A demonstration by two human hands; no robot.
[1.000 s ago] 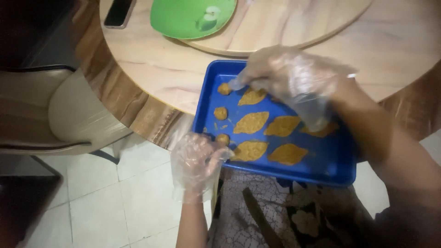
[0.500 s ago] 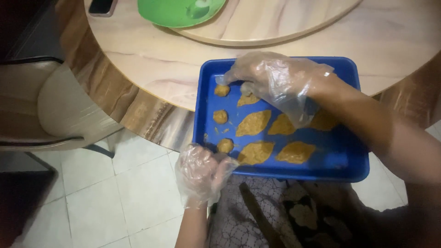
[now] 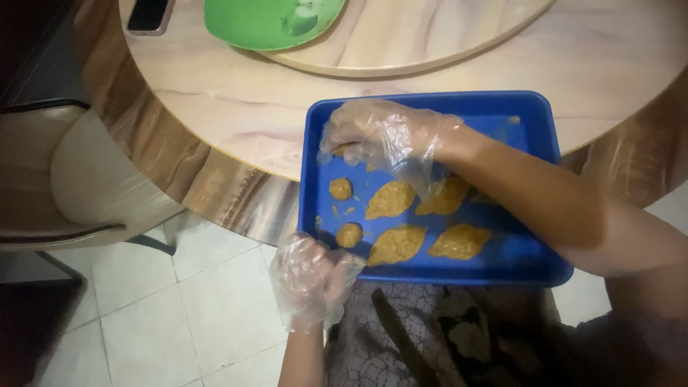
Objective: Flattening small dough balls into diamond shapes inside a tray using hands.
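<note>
Both hands wear thin clear gloves. The right hand [image 3: 383, 136] reaches forward across the body, palm down, fingers curled and fingertips pressed downward. The left hand [image 3: 312, 279] sits low, fingers curled inward, forearm bare.

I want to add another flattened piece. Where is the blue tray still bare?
The blue tray is bare along its far strip behind the right hand and in its right near corner past the flattened pieces. The left side, with the small round pieces and the left hand, is crowded.
</note>
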